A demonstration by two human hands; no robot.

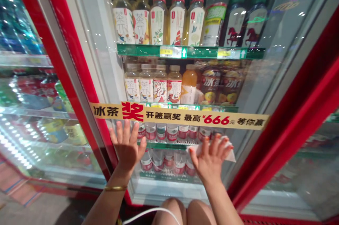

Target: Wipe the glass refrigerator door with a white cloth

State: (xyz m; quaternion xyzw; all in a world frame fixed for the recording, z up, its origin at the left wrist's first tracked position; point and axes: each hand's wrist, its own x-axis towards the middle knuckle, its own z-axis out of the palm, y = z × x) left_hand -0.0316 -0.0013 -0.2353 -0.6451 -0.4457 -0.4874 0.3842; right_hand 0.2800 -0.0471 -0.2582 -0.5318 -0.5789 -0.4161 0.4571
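Observation:
In front of me is a glass cooler door (169, 186) with a red frame. My left hand (128, 147) is open at its lower left, fingers spread just below a yellow strip (169, 115) with Chinese lettering and "666". Whether its palm touches the glass I cannot tell. A gold bracelet (116, 188) circles that wrist. On the right, my right hand (210, 158) holds a white tissue (230, 153) under its spread fingers, at the glass. The tissue sticks out on both sides, the rest hidden by the hand.
Behind the glass, shelves carry tea bottles (176, 24), smaller bottles (161, 85) and red-labelled bottles (173, 131). Another lit cooler (39, 112) stands left, and more glass (299, 168) lies right. A white cable (152, 210) crosses above my knees (172, 212).

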